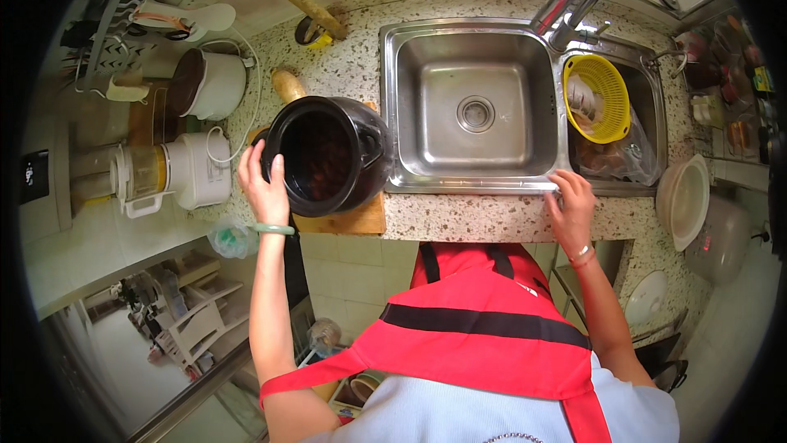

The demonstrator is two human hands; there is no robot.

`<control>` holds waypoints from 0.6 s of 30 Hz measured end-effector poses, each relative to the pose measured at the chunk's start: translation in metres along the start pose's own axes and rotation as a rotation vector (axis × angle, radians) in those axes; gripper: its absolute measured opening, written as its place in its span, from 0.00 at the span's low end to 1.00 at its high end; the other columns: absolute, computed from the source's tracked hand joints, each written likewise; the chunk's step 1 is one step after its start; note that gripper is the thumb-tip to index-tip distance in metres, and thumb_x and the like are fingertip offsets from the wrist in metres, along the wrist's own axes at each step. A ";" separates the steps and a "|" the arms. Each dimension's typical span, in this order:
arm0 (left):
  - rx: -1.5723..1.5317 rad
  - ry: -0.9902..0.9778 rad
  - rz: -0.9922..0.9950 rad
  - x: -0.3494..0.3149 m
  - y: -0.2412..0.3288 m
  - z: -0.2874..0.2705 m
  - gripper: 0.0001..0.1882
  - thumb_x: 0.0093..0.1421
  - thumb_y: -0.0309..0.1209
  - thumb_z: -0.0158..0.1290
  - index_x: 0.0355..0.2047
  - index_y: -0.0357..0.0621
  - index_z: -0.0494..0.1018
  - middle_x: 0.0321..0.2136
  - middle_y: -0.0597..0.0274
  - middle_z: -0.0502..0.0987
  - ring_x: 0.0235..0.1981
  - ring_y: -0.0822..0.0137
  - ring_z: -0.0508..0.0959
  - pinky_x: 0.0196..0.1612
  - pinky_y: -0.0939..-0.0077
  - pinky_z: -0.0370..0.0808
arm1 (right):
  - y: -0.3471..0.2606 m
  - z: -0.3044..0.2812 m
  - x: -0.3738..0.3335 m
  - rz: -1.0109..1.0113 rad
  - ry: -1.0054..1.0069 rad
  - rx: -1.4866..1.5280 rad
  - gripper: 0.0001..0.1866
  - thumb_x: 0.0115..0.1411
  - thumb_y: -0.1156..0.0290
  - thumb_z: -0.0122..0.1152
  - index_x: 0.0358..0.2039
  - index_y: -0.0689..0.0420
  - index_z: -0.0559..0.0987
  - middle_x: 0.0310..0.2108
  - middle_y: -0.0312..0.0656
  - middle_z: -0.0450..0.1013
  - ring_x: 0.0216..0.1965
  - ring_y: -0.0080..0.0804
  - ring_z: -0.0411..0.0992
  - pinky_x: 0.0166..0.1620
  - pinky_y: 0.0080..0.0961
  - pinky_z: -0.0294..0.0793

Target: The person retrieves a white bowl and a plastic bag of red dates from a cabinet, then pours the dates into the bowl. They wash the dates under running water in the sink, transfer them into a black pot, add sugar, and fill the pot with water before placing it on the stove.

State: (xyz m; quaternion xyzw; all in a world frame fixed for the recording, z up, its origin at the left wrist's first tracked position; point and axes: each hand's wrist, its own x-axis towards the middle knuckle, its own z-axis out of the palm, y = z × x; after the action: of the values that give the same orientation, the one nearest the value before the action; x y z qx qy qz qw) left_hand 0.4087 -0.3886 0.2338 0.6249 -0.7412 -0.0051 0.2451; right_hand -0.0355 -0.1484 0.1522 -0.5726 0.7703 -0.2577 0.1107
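A deep black pot (373, 127) stands on a wooden board (361, 222) left of the sink. Dark reddish-brown contents, too dim to name, lie at its bottom. My left hand (266, 189), with a green bangle at its wrist, grips the pot's left rim; the thumb lies at the rim and the fingers go round the outside, where a side handle may be hidden. Over at the right, my right hand (572, 201) rests on the front edge of the steel sink (459, 185), fingers apart and holding nothing.
A yellow basket (611, 119) with pale food sits in the small basin, beside a clear plastic bag (635, 156). The faucet (574, 0) rises behind. White appliances (201, 168) and a cord flank the pot's left. A white basin (684, 201) leans at the right.
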 end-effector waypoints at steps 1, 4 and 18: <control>-0.142 -0.055 0.072 -0.004 0.022 -0.004 0.21 0.62 0.37 0.54 0.53 0.42 0.71 0.51 0.51 0.72 0.55 0.53 0.69 0.58 0.63 0.65 | 0.006 -0.007 -0.015 0.034 -0.010 -0.123 0.21 0.51 0.71 0.66 0.47 0.53 0.76 0.53 0.41 0.69 0.56 0.43 0.64 0.55 0.36 0.64; -0.290 -0.350 -0.067 -0.033 0.082 -0.010 0.24 0.63 0.42 0.53 0.53 0.39 0.71 0.47 0.51 0.76 0.51 0.55 0.73 0.55 0.65 0.67 | 0.021 -0.018 -0.056 0.162 -0.107 -0.367 0.32 0.50 0.72 0.67 0.57 0.48 0.69 0.65 0.40 0.55 0.65 0.46 0.53 0.59 0.35 0.59; -0.037 -0.386 0.136 -0.053 0.094 0.025 0.25 0.61 0.41 0.53 0.54 0.36 0.69 0.38 0.46 0.75 0.42 0.48 0.73 0.47 0.58 0.70 | -0.083 0.050 -0.002 0.382 -0.162 1.096 0.13 0.61 0.71 0.57 0.46 0.61 0.73 0.39 0.35 0.71 0.37 0.19 0.70 0.39 0.19 0.72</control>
State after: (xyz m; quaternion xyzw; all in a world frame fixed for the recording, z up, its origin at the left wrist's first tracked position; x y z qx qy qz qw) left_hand 0.3174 -0.3262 0.2220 0.5561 -0.8147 -0.1220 0.1098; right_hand 0.0574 -0.1782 0.1532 -0.3008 0.6033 -0.5494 0.4936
